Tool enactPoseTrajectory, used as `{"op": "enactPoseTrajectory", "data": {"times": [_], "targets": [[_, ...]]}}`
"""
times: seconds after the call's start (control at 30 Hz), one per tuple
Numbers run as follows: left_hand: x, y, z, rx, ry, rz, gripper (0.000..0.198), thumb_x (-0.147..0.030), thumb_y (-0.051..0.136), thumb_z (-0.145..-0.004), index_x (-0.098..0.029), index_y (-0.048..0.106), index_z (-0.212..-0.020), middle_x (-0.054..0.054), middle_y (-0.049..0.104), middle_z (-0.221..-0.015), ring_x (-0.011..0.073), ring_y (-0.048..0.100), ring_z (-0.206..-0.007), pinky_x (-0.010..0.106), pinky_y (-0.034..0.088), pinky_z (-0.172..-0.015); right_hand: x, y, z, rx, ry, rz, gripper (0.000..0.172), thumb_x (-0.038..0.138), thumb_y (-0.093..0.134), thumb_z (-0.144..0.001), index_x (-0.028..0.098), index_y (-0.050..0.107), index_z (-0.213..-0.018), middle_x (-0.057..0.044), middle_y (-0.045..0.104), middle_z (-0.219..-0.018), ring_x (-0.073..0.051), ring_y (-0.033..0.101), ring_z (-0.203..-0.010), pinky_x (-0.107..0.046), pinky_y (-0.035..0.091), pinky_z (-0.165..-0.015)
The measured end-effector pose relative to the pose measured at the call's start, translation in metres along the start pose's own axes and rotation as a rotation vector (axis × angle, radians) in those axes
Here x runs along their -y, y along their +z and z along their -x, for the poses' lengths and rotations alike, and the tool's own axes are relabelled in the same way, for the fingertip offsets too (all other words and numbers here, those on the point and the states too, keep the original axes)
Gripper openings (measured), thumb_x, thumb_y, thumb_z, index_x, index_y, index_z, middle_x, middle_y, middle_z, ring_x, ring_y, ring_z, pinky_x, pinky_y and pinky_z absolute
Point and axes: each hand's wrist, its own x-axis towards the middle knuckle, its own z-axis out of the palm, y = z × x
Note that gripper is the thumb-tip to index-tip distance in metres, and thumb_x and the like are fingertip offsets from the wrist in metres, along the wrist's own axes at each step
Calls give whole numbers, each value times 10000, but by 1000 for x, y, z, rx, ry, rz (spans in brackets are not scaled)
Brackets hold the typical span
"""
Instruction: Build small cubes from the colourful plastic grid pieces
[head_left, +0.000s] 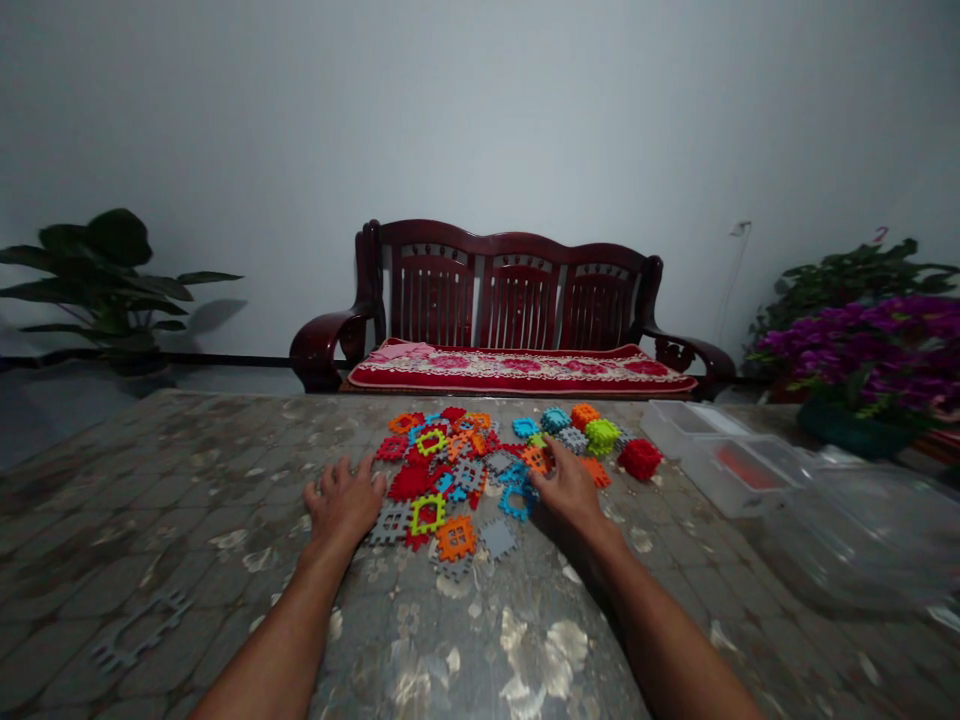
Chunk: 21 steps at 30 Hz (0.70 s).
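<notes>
My left hand [345, 500] lies on the table with its fingers apart, beside the left edge of a pile of notched interlocking tiles. My right hand [568, 487] has thumb and forefinger around an orange interlocking tile [535, 459] at the pile's right side. A blue frame tile [517, 502] lies just left of that thumb. Nearest my left hand are a grey grid tile [391, 523] and a red tile [412, 482]. An orange window tile [456, 539] and a plain grey tile [498, 540] lie at the pile's front.
Assembled cubes stand behind and right of my right hand, among them a green cube [601, 435] and a red cube [640, 458]. Clear plastic boxes [739, 480] sit at the right, by purple flowers [885, 345]. A grey frame tile [142, 630] lies front left. A wooden bench [517, 300] stands beyond the table.
</notes>
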Motion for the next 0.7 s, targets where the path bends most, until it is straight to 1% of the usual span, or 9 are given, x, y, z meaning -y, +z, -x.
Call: {"op": "enactPoseTrajectory", "data": {"times": [0.07, 0.17, 0.27, 0.37, 0.47, 0.57, 0.7], "targets": [[0, -1, 0, 0, -1, 5, 549, -412, 369, -1018, -277, 596, -1500, 166, 545, -1579, 356, 472, -1451, 568, 326, -1174, -12, -10, -9, -48, 56, -27, 658, 337, 648, -856, 168, 557, -1485, -128, 716, -1350, -273, 685, -1203, -388, 507, -1059], [0, -1, 0, 4, -1, 9, 549, -414, 366, -1022, -281, 590, -1505, 163, 548, -1574, 352, 462, -1457, 569, 317, -1179, -34, -28, -17, -99, 178, 43, 653, 357, 633, -875, 150, 546, -1488, -136, 733, -1306, -276, 697, -1177, -374, 519, -1024], [1, 0, 0, 12, 2, 10, 556, -418, 357, -1026, -279, 575, -1518, 167, 542, -1576, 351, 451, -1468, 566, 316, -1180, -52, -40, -15, -88, 296, 183, 671, 377, 625, -896, 146, 516, -1516, -154, 718, -1335, -299, 675, -1220, -367, 512, -1003], [1, 1, 0, 20, 6, 3, 557, -420, 349, -1030, -288, 559, -1529, 159, 531, -1585, 348, 435, -1483, 560, 319, -1181, -60, -44, -7, -53, 375, 300, 689, 384, 609, -913, 132, 484, -1542, -176, 704, -1353, -320, 660, -1236, -383, 504, -997], [1, 2, -1, 28, -2, -8, 566, -421, 327, -1038, -271, 555, -1534, 173, 513, -1597, 354, 423, -1493, 564, 311, -1184, -61, -43, -2, -18, 389, 364, 732, 428, 611, -912, 119, 461, -1559, -196, 693, -1355, -340, 649, -1234, -400, 506, -980], [1, 3, -1, 22, -1, -11, 568, -418, 316, -1040, -268, 556, -1533, 177, 515, -1594, 352, 432, -1485, 559, 310, -1182, -60, -40, -1, -6, 385, 378, 773, 471, 618, -903, 126, 445, -1572, -207, 677, -1375, -356, 633, -1242, -419, 504, -973], [1, 1, 0, -3, 9, -14, 558, -417, 335, -1033, -282, 564, -1524, 162, 536, -1581, 341, 447, -1471, 553, 317, -1176, -58, -35, -2, 16, 351, 394, 790, 454, 628, -895, 124, 426, -1584, -213, 660, -1402, -370, 620, -1250, -437, 500, -981]]}}
